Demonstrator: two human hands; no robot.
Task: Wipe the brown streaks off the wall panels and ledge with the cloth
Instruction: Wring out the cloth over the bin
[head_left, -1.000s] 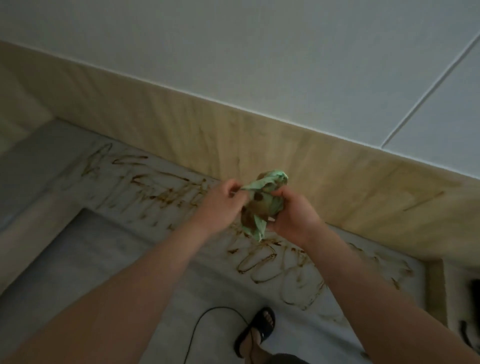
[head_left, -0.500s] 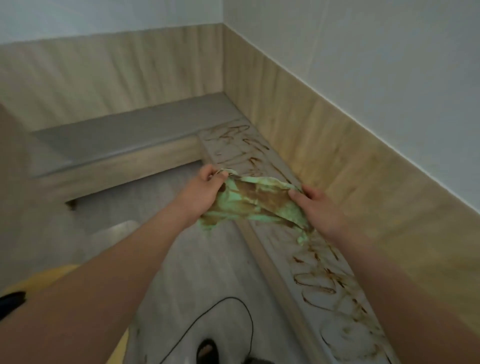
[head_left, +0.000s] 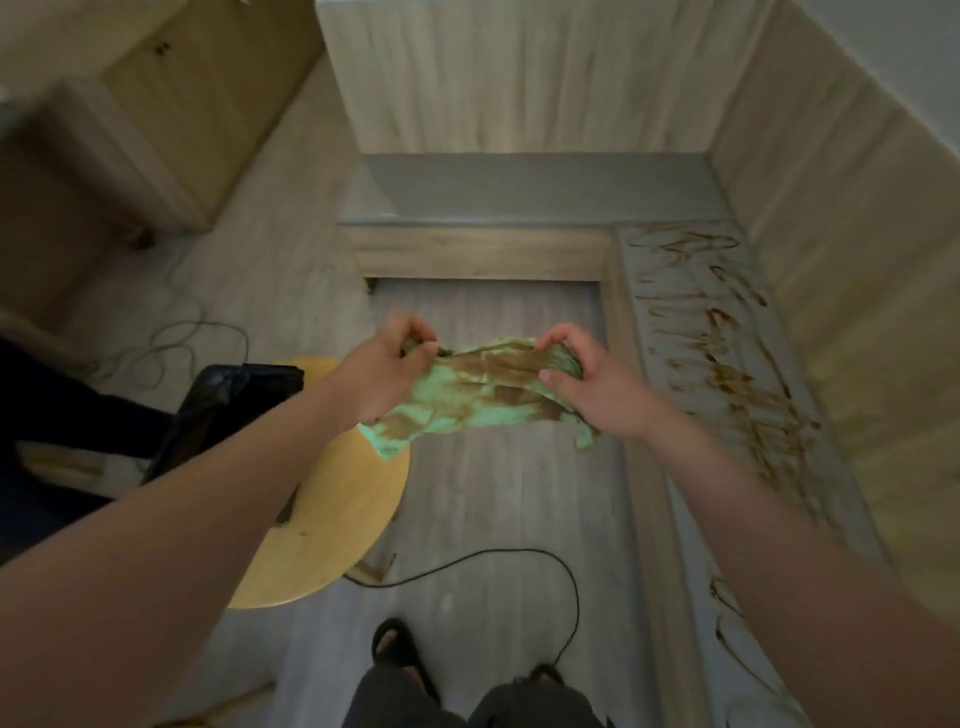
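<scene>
Seen from the head view, looking down: holds the green cloth (head_left: 483, 400) up in the air with both hands, over the floor (head_left: 493, 499) and not touching anything else. Grips the left end with the left hand (head_left: 389, 371), fingers (head_left: 415, 332) curled tight round a bunch of it. Pinches the right end with the right hand (head_left: 597, 384), fingers (head_left: 558, 338) bent over the top edge and thumb pressed on the front. Pulls it flat, with its long way going left to right, from one hand to the other. Shows big brown smears on much of the green, with cleaner green near the lower left corner, which hangs above the yellow stool (head_left: 332, 519). Has to go right and down to reach the ledge (head_left: 680, 441), which lies just beside the right hand. Finds the brown streaks (head_left: 727, 374) nearly all along that ledge, from the far corner back toward the feet, so running across the cloth's long way. Reaches the ledge more easily with the right hand than the left. Probably needs a fold first, clean side out, or risks spreading more brown. Cannot tell about marks on the wall panels (head_left: 841, 291): too dim.
</scene>
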